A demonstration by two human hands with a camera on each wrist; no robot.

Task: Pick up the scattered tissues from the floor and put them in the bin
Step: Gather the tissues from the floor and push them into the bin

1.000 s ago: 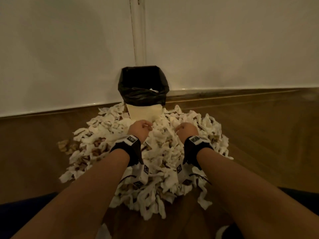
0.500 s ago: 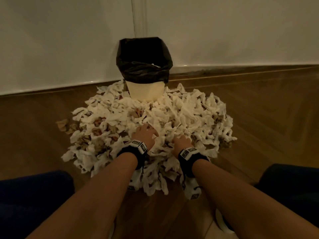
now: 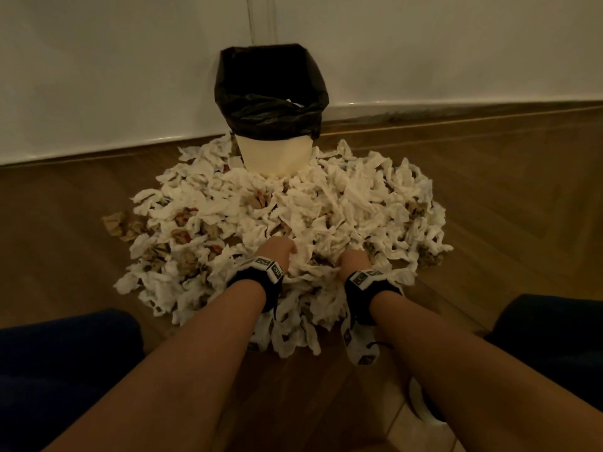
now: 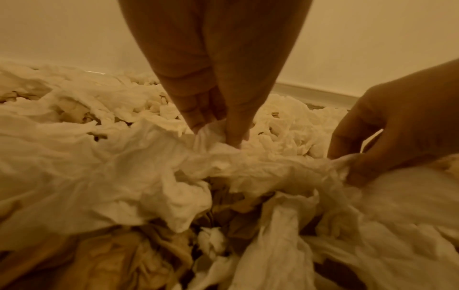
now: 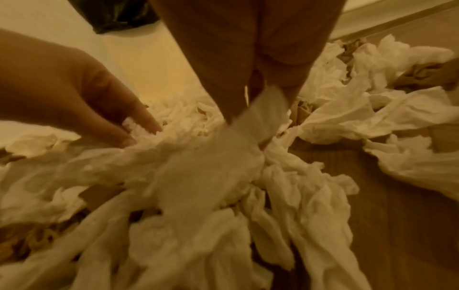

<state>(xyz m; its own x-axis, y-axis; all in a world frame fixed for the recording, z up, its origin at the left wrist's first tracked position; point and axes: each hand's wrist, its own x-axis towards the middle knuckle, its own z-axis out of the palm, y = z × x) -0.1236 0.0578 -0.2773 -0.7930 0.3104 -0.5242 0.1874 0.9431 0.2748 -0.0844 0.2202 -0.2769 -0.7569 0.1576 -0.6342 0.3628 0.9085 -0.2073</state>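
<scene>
A wide heap of crumpled white tissues [image 3: 293, 207] lies on the wooden floor around the foot of a white bin [image 3: 274, 154] lined with a black bag [image 3: 270, 93]. Both hands are at the near side of the heap. My left hand [image 3: 281, 254] pinches a white tissue [image 4: 248, 166] between thumb and fingers [image 4: 196, 119]. My right hand [image 3: 354, 261] pinches tissue as well, seen close in the right wrist view [image 5: 258, 106]. The same stretch of tissue seems to run between both hands. The bin's inside looks mostly dark.
The bin stands against a white wall [image 3: 456, 44] with a skirting strip [image 3: 489, 107]. Brown crumpled paper [image 3: 124, 225] lies at the heap's left edge. My knees in dark trousers [image 3: 58, 370] flank the arms on either side. Bare wood floor [image 3: 522, 207] lies to the right.
Both hands have drawn back from just in front of the bin to the near part of the heap and dug into the tissues. The head view has tipped downward.
</scene>
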